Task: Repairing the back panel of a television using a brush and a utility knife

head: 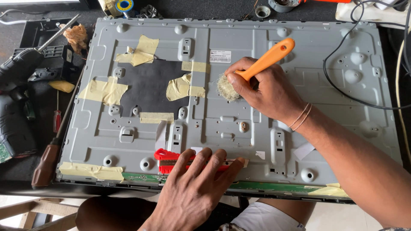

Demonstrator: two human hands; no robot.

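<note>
A large grey metal back panel [239, 128] of a flat screen lies face down across the bench. My right hand [265, 87] grips an orange-handled brush [267, 57], its pale bristles [227, 87] pressed on the panel's upper middle. My left hand [195, 188] lies flat, fingers spread, on a red plastic tool [165, 160] at the panel's near edge. A black patch [147, 85] on the panel is held by several strips of yellowish tape [102, 90].
A black power drill [15, 124] and a red-handled screwdriver [57, 121] lie left of the panel, with a brown-handled tool [45, 164] beside them. A black cable [342, 92] loops over the panel's right side. A green circuit strip [274, 186] runs along the near edge.
</note>
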